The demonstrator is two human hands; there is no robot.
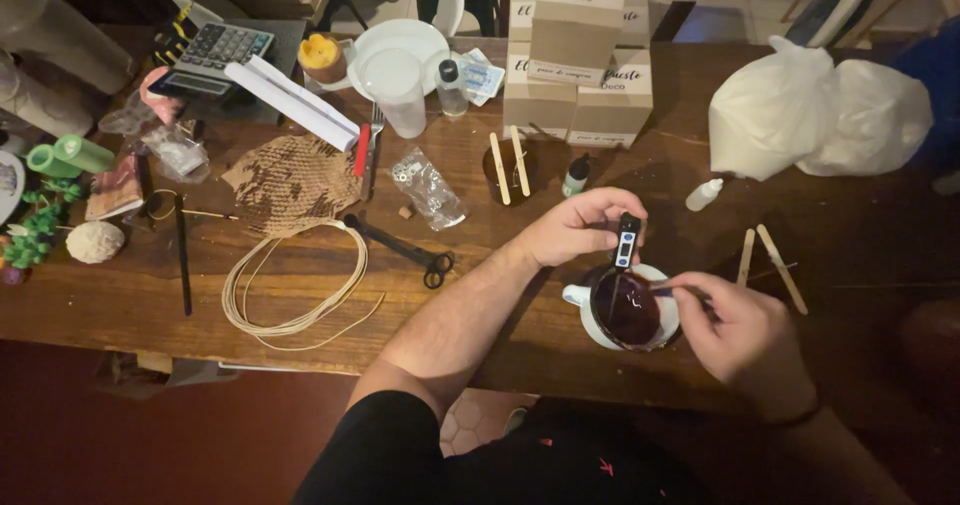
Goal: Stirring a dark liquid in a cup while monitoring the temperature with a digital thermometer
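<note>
The left hand (578,227) was closed in a pinch on the head of a slim black probe thermometer (626,241), held upright so its stem dipped into the dark red liquid (626,307) while its small display faced up toward the eye. The right hand (735,327) was closed around a thin stirring stick (664,289), its tip angled into the same liquid from the other side, so the two tools did not cross. Both worked over a white pouring jug (577,295) that sat near the front edge of the wooden desk (480,285), close to the body. Just beyond, two wooden sticks (765,255) lay to the right and a small dropper bottle (704,195) stood within reach. Farther left lay black scissors (405,250) and a coil of pale cord (295,290); stacked cardboard boxes (578,65) stood at the back.
</note>
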